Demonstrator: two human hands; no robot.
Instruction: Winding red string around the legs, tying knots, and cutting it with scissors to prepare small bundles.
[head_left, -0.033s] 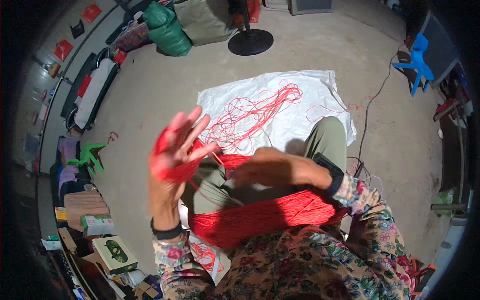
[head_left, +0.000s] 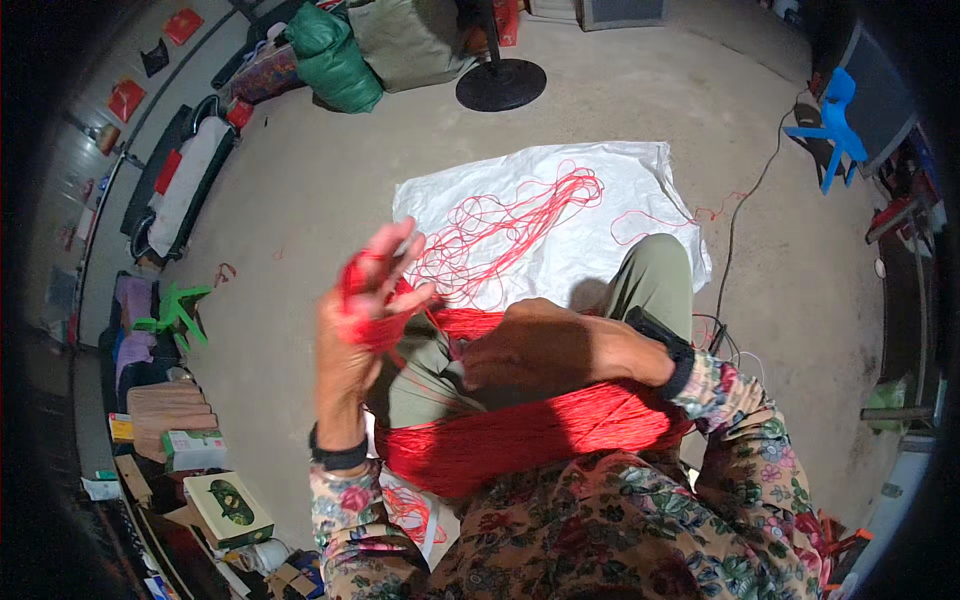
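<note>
across the person's lap lies a thick skein of red cord (head_left: pixel 530 430), draped from one thigh to the other so that its weight rests on the legs and the strands stay parallel rather than knotting. from it a smaller bundle of the same red cord is wound around the left hand (head_left: pixel 362 320), which is raised upright with fingers spread; the spread fingers seem to serve as a frame that keeps the loops apart and under light tension. the left grip is therefore mostly open, with the cord looped about the palm and fingers rather than pinched.

the right hand (head_left: pixel 545 345) lies palm down just above the skein, near the left wrist, fingers curled toward a thin strand that runs between the two hands. its fingertips are hidden under the back of the hand, so i cannot tell how tightly they close or whether they truly pinch the strand. both wrists carry a dark band, and the sleeves are of flowered cloth.

beyond the knees, in olive trousers (head_left: pixel 650 285), a white woven sack (head_left: pixel 620 190) is spread flat on the concrete floor (head_left: pixel 320 200); loose red cord (head_left: pixel 500 225) trails over it in open curls, likely laid there to keep it off the dust and free to feed.

farther out stand a round black stand base (head_left: pixel 500 84), a green bag (head_left: pixel 335 60), a small blue plastic chair (head_left: pixel 832 125) and, at the person's left, a green plastic stool (head_left: pixel 178 310) and stacked cartons (head_left: pixel 215 500).
</note>
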